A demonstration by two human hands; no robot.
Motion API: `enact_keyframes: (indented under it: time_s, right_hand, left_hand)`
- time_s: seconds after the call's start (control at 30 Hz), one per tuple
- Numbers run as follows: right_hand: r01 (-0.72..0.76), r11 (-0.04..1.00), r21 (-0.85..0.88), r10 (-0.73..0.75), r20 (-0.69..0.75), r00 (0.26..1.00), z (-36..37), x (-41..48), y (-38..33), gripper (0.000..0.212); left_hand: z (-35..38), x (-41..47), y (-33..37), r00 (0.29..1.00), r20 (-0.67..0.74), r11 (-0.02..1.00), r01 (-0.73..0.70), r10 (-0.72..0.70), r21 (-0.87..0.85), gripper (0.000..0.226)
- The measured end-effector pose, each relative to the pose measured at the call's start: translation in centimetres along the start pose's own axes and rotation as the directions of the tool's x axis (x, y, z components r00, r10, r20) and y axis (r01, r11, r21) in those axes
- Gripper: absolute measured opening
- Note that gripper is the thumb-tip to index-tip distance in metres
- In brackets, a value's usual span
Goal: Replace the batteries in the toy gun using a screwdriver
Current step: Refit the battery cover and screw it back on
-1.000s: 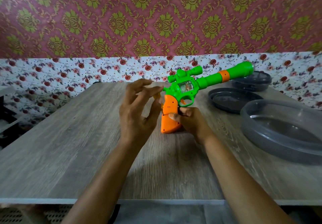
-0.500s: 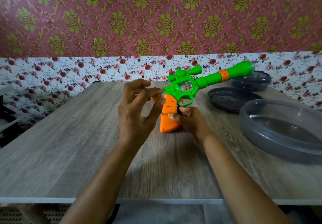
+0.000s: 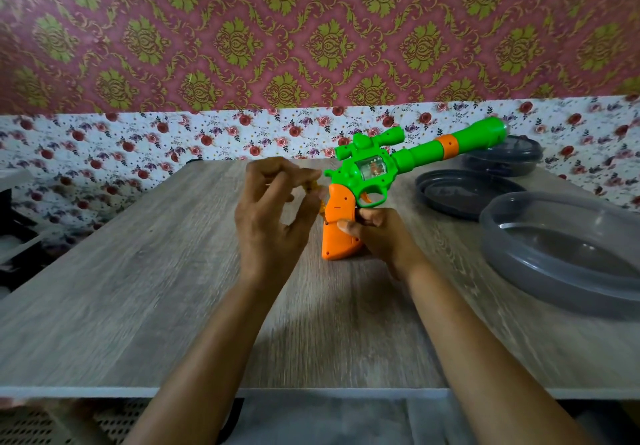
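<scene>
Right hand (image 3: 381, 236) grip clamped on handle of green-and-orange plastic toy gun (image 3: 374, 170) — butt on grey wooden worktop (image 3: 138, 288), barrel toward 2 o'clock. Left hand (image 3: 270, 222) pinching small yellow screwdriver (image 3: 312, 187) at handle's 9 o'clock.

The toy gun (image 3: 374, 170) is bright green, with an orange grip (image 3: 337, 233) and an orange band (image 3: 448, 144) on the barrel. Across the upper frame the wall (image 3: 311, 28) is maroon-pink with olive-gold damask. The strip (image 3: 138, 143) below it is white with red and purple roses. The table (image 3: 138, 288) is greyish wood grain. The tubs (image 3: 554, 254) at right are smoky grey. The yellowish bit at centre is probably the screwdriver (image 3: 310, 186), but it's too blurry to be sure.
</scene>
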State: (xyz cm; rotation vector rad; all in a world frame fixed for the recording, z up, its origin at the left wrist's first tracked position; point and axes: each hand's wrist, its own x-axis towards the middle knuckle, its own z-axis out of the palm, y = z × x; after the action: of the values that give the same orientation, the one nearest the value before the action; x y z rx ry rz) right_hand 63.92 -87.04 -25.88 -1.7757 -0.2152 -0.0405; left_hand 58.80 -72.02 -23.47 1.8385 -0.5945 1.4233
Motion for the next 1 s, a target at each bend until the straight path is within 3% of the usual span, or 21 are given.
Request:
enact_keyframes:
  time_s: [0.23, 0.5, 0.7, 1.0]
  right_hand:
    - [-0.012, 0.998, -0.055, 0.01, -0.034, 0.999, 0.07, 0.28, 0.14, 0.027]
    - [-0.007, 0.996, -0.085, 0.005, -0.033, 0.999, 0.07, 0.39, 0.33, 0.023]
    - [-0.008, 0.994, -0.105, 0.004, -0.037, 0.999, 0.07, 0.21, 0.07, 0.027]
    - [-0.007, 0.997, -0.082, 0.003, -0.042, 0.999, 0.11, -0.02, -0.15, 0.024]
  left_hand:
    - [-0.06, 0.07, -0.17, 1.0, 0.008, 1.0, 0.014, -0.014, 0.005, 0.027]
    - [0.01, 0.09, -0.12, 1.0, 0.009, 1.0, 0.011, -0.011, -0.005, 0.017]
    - [0.03, 0.07, -0.31, 0.999, 0.034, 1.0, -0.018, 0.017, 0.017, 0.03]
    - [-0.08, 0.09, -0.1, 1.0, -0.006, 0.999, 0.005, -0.005, -0.033, 0.014]
